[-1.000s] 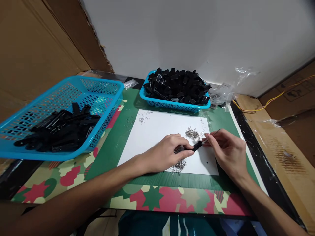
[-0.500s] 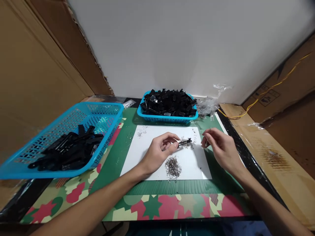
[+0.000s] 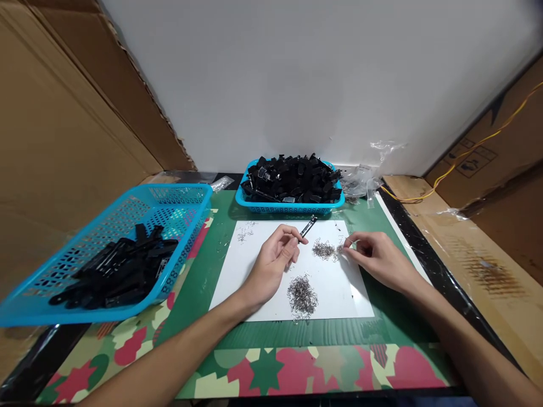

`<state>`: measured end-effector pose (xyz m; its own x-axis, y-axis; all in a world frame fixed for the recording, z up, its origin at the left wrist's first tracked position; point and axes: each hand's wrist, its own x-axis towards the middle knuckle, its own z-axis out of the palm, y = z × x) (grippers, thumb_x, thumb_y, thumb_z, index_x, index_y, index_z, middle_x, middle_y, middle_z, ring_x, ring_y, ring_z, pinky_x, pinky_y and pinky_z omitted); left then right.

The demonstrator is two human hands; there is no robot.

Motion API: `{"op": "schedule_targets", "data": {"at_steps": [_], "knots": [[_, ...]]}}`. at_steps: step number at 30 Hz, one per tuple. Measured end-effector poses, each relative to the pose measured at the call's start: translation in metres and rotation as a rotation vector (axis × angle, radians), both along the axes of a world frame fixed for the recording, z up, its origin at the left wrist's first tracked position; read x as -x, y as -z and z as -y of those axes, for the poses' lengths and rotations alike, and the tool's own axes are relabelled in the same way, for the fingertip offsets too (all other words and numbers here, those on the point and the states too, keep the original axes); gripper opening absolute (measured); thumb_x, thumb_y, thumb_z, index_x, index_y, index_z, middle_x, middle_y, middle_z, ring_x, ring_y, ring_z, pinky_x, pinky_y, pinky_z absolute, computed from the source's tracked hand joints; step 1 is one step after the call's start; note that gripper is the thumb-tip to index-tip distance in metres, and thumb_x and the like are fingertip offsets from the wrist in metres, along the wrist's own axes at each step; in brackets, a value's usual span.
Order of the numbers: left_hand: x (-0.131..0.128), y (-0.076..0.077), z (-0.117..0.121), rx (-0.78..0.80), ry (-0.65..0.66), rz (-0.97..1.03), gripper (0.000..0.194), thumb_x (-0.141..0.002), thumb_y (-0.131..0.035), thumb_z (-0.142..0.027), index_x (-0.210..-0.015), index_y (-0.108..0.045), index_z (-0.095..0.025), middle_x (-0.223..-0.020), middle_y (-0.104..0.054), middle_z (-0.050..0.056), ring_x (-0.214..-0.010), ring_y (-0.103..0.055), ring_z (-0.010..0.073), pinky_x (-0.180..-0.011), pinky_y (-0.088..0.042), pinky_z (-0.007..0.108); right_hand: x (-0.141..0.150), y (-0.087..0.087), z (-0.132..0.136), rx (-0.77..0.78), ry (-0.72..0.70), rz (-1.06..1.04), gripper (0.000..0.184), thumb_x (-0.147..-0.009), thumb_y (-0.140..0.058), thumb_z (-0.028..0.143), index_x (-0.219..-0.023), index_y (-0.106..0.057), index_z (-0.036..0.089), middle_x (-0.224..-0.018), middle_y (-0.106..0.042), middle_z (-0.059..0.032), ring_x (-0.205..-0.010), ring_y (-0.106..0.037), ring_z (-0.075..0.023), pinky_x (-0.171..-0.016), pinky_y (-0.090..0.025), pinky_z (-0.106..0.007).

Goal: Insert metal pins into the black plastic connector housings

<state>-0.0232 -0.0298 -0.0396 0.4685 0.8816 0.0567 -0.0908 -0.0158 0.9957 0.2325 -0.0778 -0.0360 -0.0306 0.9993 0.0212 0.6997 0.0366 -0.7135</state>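
In my left hand (image 3: pixel 275 257) is a slim black plastic part (image 3: pixel 309 226), pinched between thumb and fingers with its far end pointing up and right. My right hand (image 3: pixel 375 254) has thumb and forefinger pressed together at the right edge of a small pile of bent wire pieces (image 3: pixel 323 249); what lies between the fingertips is too small to make out. A bigger pile of the same tiny metal pieces (image 3: pixel 302 296) sits nearer to me. Both piles lie on a white sheet (image 3: pixel 263 299).
Behind the sheet stands a blue basket (image 3: pixel 292 208) heaped with black plastic parts. At left, a larger blue basket (image 3: pixel 186 249) holds more black parts. Clear plastic bags (image 3: pixel 360 181) lie at the back right. Cardboard (image 3: pixel 487 249) borders the right side, with a yellow wire (image 3: pixel 441 180).
My left hand has tilted the black part from nearly level to pointing upward. My right hand has come down and left to the small pile's edge. The view has shifted slightly.
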Motion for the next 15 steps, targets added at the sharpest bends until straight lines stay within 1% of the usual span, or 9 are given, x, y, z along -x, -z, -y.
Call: {"op": "schedule_targets", "data": {"at_steps": [3, 5, 6, 8, 11, 13, 15], "knots": [[-0.001, 0.0, 0.0, 0.027, 0.026, 0.029, 0.022, -0.105, -0.056, -0.042, -0.103, -0.052, -0.02, -0.106, -0.066, 0.006, -0.069, -0.05, 0.0105, -0.06, -0.035, 0.025, -0.007, 0.002, 0.001, -0.035, 0.099, 0.024, 0.031, -0.096, -0.059, 0.044, -0.084, -0.072, 0.019, -0.056, -0.043, 0.005, -0.053, -0.038, -0.0138, -0.052, -0.025, -0.029], [-0.001, -0.001, 0.001, 0.017, 0.037, 0.011, 0.02, -0.105, -0.056, -0.041, -0.104, -0.053, -0.02, -0.107, -0.067, 0.006, -0.071, -0.051, 0.011, -0.061, -0.036, 0.026, -0.008, 0.005, 0.0, -0.055, 0.145, 0.035, 0.03, -0.095, -0.06, 0.045, -0.085, -0.073, 0.019, -0.056, -0.044, 0.0049, -0.054, -0.04, -0.0142, -0.053, -0.027, -0.029], [0.0, -0.002, 0.001, 0.005, 0.039, -0.008, 0.02, -0.105, -0.057, -0.04, -0.105, -0.055, -0.02, -0.105, -0.066, 0.006, -0.072, -0.051, 0.0114, -0.062, -0.037, 0.026, -0.008, 0.007, 0.0, -0.063, 0.156, 0.041, 0.029, -0.094, -0.061, 0.044, -0.086, -0.073, 0.02, -0.056, -0.045, 0.0048, -0.054, -0.042, -0.0145, -0.054, -0.028, -0.029], [0.0, -0.004, 0.002, -0.023, 0.038, -0.056, 0.019, -0.104, -0.059, -0.039, -0.106, -0.061, -0.02, -0.095, -0.062, 0.003, -0.073, -0.048, 0.0124, -0.064, -0.037, 0.026, -0.005, 0.011, -0.001, -0.086, 0.172, 0.061, 0.027, -0.094, -0.062, 0.043, -0.089, -0.075, 0.02, -0.057, -0.049, 0.0041, -0.055, -0.045, -0.0153, -0.055, -0.031, -0.029], [0.001, -0.007, 0.004, -0.058, 0.041, -0.119, 0.021, -0.102, -0.061, -0.039, -0.105, -0.067, -0.019, -0.079, -0.052, 0.0, -0.071, -0.045, 0.0136, -0.063, -0.035, 0.027, 0.0, 0.014, -0.004, -0.125, 0.21, 0.107, 0.027, -0.096, -0.057, 0.04, -0.097, -0.076, 0.02, -0.061, -0.056, 0.0022, -0.058, -0.05, -0.0165, -0.058, -0.034, -0.03], [0.001, -0.009, 0.005, -0.074, 0.049, -0.136, 0.023, -0.102, -0.061, -0.039, -0.103, -0.07, -0.018, -0.077, -0.049, -0.001, -0.071, -0.044, 0.0136, -0.063, -0.033, 0.027, 0.002, 0.014, -0.009, -0.121, 0.238, 0.142, 0.029, -0.097, -0.056, 0.042, -0.099, -0.076, 0.021, -0.064, -0.06, 0.0011, -0.06, -0.052, -0.0172, -0.059, -0.035, -0.03], [0.001, -0.009, 0.005, -0.082, 0.058, -0.138, 0.025, -0.102, -0.06, -0.04, -0.104, -0.07, -0.018, -0.078, -0.05, -0.001, -0.071, -0.044, 0.0137, -0.064, -0.034, 0.027, 0.001, 0.014, -0.015, -0.086, 0.239, 0.161, 0.029, -0.095, -0.058, 0.045, -0.098, -0.076, 0.022, -0.064, -0.061, 0.001, -0.06, -0.052, -0.0177, -0.059, -0.033, -0.029]]}}
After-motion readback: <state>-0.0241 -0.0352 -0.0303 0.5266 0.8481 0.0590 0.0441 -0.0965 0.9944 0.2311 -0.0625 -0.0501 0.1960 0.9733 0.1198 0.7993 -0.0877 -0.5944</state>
